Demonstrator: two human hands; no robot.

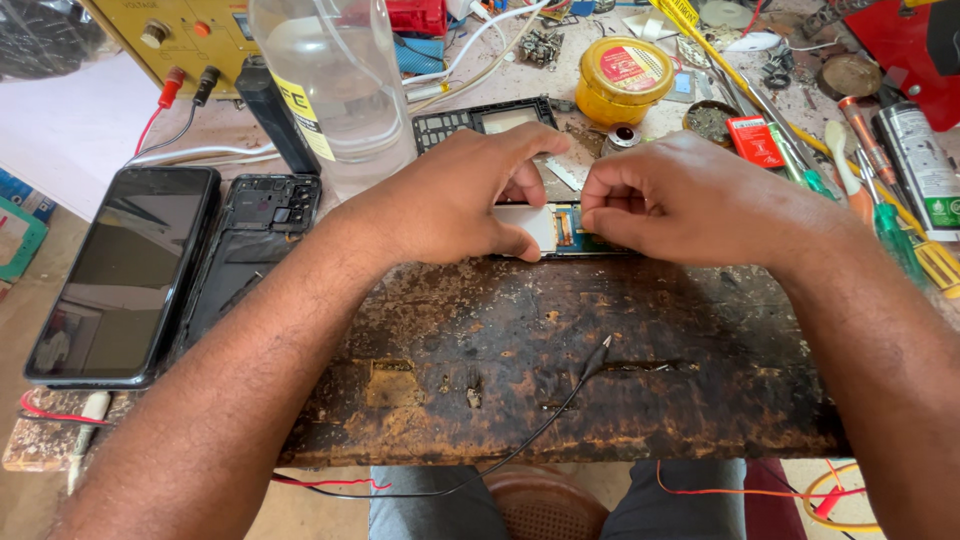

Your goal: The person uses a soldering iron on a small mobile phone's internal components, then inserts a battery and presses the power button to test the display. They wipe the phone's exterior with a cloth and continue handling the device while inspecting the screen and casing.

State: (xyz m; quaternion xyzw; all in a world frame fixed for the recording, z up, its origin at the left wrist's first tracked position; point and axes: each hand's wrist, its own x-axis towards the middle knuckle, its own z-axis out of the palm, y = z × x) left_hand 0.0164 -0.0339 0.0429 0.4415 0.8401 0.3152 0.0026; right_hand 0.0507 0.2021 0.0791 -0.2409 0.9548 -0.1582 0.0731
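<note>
both my hands, left hand [455, 200] and right hand [690, 200], pinch a phone circuit board [560, 230]; back shell [255, 240] already off, reassembly undone.

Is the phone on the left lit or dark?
Dark: the phone lies face up, its screen black, showing only reflections.

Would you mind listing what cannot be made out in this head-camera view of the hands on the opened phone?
- Opened phone: mostly covered by the left hand and right hand; only a white strip and some board show.
- Grip: fingertips curl under, so what they pinch is hidden.
- Clear bottle: top cut off by the upper edge.
- Yellow device: cut off by the top edge.
- Screwdrivers: run off the right edge.
</note>
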